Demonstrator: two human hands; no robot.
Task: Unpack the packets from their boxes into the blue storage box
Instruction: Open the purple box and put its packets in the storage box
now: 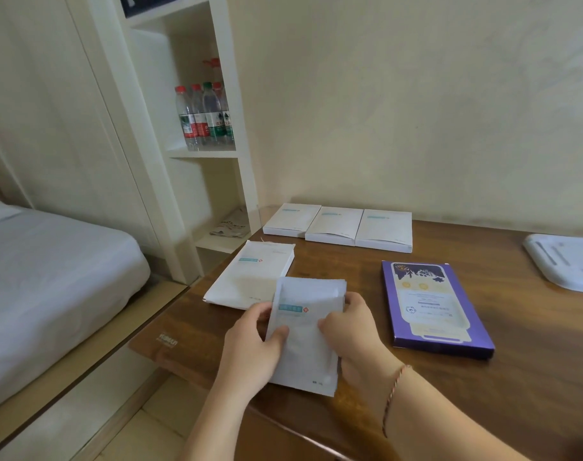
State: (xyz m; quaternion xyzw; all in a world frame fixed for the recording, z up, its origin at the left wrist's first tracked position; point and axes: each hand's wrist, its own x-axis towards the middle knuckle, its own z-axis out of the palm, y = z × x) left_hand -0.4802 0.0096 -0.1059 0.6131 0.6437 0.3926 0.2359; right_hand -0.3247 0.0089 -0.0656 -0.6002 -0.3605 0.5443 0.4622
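Taking the purple box (pixel 438 307) on the worktop (pixel 532 377) as the marker and reading from the left: far to its left sits a bed (pixel 50 277), then a white shelf unit (pixel 197 128) holding four water bottles (pixel 205 116) that I can count.

On the worktop, well left of the purple box, one flat white box (pixel 246 276) lies by the edge. Its near end is overlapped by a stack of white packets (pixel 305 331), so I judge it the one emptied, though I cannot see its opening.

Just left of the purple box, the left hand (pixel 253 344) grips the stack's left edge with the thumb on top, and the right hand (pixel 353 331) pinches its right edge with fingers curled round it. The stack is lifted, tilted a little, above the near edge of the worktop. It shows several layered edges; I cannot count the packets.

Behind the purple box, along the wall, three more white boxes (pixel 338 226) lie side by side, apparently not yet unpacked. To its right, at the picture's edge, lies a white tray-like thing (pixel 564 261).

No blue storage box is in view, so nothing can be seen stowed. By my reckoning the job is early: one box's packets in the hands, three white boxes and the one purple box still to go.
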